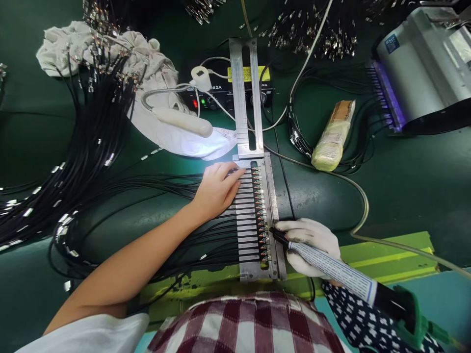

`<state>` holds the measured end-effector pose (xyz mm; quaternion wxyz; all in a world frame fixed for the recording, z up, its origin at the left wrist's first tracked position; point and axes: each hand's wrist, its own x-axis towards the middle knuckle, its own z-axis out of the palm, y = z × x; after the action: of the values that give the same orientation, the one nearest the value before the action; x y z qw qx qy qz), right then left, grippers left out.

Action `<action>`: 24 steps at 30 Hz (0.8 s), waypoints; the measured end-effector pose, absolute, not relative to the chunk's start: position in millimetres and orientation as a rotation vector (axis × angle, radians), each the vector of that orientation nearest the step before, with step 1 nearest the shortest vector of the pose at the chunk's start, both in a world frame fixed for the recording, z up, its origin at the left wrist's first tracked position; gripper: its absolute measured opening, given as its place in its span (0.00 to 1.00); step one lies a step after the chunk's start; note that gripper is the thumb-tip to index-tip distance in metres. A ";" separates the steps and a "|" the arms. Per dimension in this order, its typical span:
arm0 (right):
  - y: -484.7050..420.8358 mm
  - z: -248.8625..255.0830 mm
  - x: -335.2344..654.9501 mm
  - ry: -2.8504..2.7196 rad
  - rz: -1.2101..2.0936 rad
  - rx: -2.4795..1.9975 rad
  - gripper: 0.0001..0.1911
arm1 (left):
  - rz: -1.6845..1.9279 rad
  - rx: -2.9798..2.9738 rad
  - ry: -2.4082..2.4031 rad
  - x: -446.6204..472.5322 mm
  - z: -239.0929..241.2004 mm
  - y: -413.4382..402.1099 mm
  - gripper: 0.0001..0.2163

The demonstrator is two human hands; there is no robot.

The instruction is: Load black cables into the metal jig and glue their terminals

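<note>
The white-gloved right hand (321,236) has its grip closed around a white-labelled, black-ended cylindrical tube (334,269) at four o'clock; it looks light and stiff, best held near its nozzle end. The bare left hand (219,189), at centre, touches a slotted silver metal jig (246,233) extending toward six o'clock; whether its grip pinches a thin black cable, I cannot tell.

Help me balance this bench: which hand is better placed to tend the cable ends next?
Probably the right: the gloved right hand grips a syringe-like tool, its black tip beside the cable ends in the metal fixture. The bare left hand rests on the fixture's far part.
</note>
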<state>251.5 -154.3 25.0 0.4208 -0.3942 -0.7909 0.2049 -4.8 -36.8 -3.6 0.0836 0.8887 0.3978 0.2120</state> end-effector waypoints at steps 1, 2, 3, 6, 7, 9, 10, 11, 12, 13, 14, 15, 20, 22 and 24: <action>-154.5 25.2 251.5 -1.989 0.508 -0.988 0.09 | 0.634 2.651 1.186 -4.9 -3.7 -36.8 0.15; -154.7 25.4 251.6 -1.996 0.502 -0.988 0.09 | 0.635 2.651 1.184 -4.8 -3.7 -36.9 0.15; -154.9 25.6 251.6 -2.003 0.497 -0.988 0.09 | 0.636 2.651 1.182 -4.8 -3.8 -36.9 0.15; -155.0 26.0 251.8 -2.015 0.483 -0.987 0.08 | 0.645 2.649 1.180 -4.8 -4.1 -37.1 0.15; -154.9 26.1 252.0 -2.016 0.480 -0.987 0.08 | 0.647 2.645 1.183 -4.9 -4.2 -37.2 0.15; -154.6 26.3 252.3 -2.016 0.480 -0.984 0.08 | 0.643 2.638 1.190 -5.0 -4.4 -37.3 0.15; -154.5 26.3 252.5 -2.015 0.483 -0.982 0.08 | 0.637 2.635 1.192 -5.0 -4.5 -37.3 0.15; -154.4 26.3 252.8 -2.014 0.486 -0.982 0.08 | 0.632 2.632 1.193 -5.0 -4.6 -37.3 0.15; -154.4 26.1 253.0 -2.015 0.491 -0.983 0.08 | 0.630 2.631 1.192 -5.1 -4.6 -37.3 0.15; -154.4 25.8 253.3 -2.017 0.494 -0.984 0.08 | 0.630 2.631 1.191 -5.1 -4.7 -37.2 0.15; -154.4 25.3 253.5 -2.018 0.495 -0.982 0.08 | 0.631 2.633 1.188 -5.1 -4.7 -37.1 0.15; -154.5 24.8 253.7 -2.019 0.495 -0.980 0.08 | 0.634 2.637 1.187 -5.1 -4.7 -37.1 0.15; -154.4 23.7 253.6 -2.013 0.496 -0.970 0.08 | 0.640 2.649 1.189 -4.9 -4.4 -37.2 0.15; -154.3 24.6 253.1 -2.009 0.503 -0.972 0.08 | 0.640 2.652 1.190 -4.9 -4.3 -37.3 0.15; -154.2 25.6 252.5 -2.001 0.508 -0.972 0.09 | 0.641 2.656 1.187 -4.8 -4.3 -37.3 0.15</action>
<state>252.5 -154.2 25.6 0.4167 -0.3873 -0.7971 0.2024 -4.8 -37.3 -4.3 0.0810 0.8886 0.3972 0.2144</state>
